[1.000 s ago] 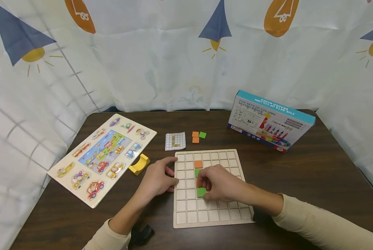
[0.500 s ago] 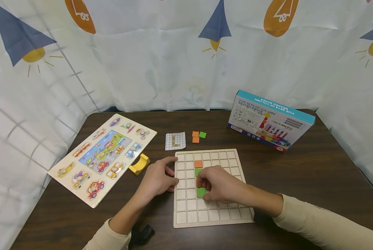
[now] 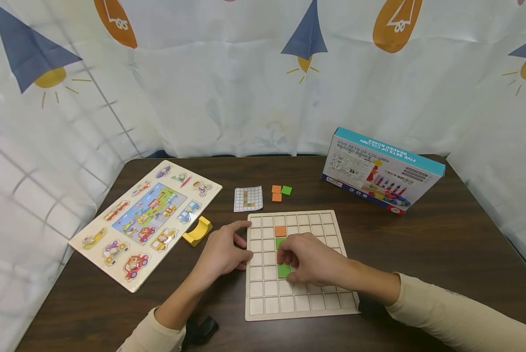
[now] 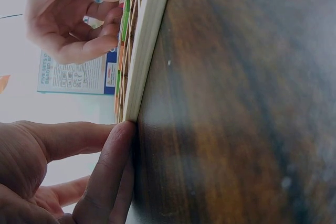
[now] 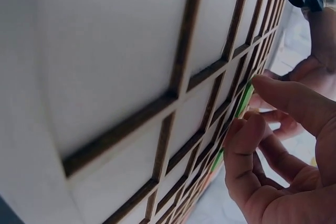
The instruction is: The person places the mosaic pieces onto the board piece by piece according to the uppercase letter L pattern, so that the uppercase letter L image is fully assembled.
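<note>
A square wooden grid board [image 3: 263,305] lies on the dark table. Its third column carries an orange tile [image 3: 280,231], a green tile [image 3: 280,241] below it, another orange tile mostly behind my fingers, and a lower green tile [image 3: 284,271]. My right hand [image 3: 313,259] pinches this lower green tile, thumb at its near right corner and curled fingers at its far edge. The right wrist view shows the thumb right at the end of the green tile [image 5: 244,99]. At the board's left edge rests my left hand [image 3: 223,248], index finger and thumb stretched out and touching the rim.
Behind the board lie a small pattern card [image 3: 248,199] and loose tiles, two orange [image 3: 277,197] and one green [image 3: 286,190]. A vehicle puzzle board [image 3: 113,215] and a yellow arch block [image 3: 198,231] are at left. A toy box [image 3: 381,171] stands back right.
Both hands keep their places on the board and the green tile. The lower green tile shifts very slightly under the right fingers; the whole head view drifts a little.
</note>
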Demonstrator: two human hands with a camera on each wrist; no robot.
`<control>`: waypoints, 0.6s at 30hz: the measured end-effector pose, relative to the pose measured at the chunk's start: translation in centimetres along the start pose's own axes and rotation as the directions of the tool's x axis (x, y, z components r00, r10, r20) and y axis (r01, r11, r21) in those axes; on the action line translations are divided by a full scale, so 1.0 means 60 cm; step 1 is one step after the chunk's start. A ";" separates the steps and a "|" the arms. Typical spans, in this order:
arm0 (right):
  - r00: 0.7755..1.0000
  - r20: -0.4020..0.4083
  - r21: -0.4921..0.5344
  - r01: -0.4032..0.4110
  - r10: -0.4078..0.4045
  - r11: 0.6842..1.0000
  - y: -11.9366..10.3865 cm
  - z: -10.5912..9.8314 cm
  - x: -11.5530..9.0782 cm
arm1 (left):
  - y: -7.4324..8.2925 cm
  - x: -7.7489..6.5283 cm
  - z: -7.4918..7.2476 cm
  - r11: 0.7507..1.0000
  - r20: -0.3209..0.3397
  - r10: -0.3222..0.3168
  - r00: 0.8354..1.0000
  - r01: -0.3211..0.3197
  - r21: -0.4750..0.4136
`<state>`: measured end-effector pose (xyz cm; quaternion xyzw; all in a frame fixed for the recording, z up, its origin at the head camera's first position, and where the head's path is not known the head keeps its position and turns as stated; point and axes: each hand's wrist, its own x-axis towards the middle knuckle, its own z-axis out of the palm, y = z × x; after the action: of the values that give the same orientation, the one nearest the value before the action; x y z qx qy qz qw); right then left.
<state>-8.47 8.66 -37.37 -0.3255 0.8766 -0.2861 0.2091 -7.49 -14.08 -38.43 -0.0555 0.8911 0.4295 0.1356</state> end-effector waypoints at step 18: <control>0.997 -0.060 -0.020 0.055 -0.057 0.998 0.007 -0.010 -0.001 | 0.000 -0.001 0.000 1.000 0.005 -0.003 1.000 0.003 0.020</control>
<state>-8.96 9.19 -37.20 -0.3430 0.8757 -0.2936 0.1713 -7.44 -14.08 -38.39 -0.0543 0.8949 0.4206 0.1391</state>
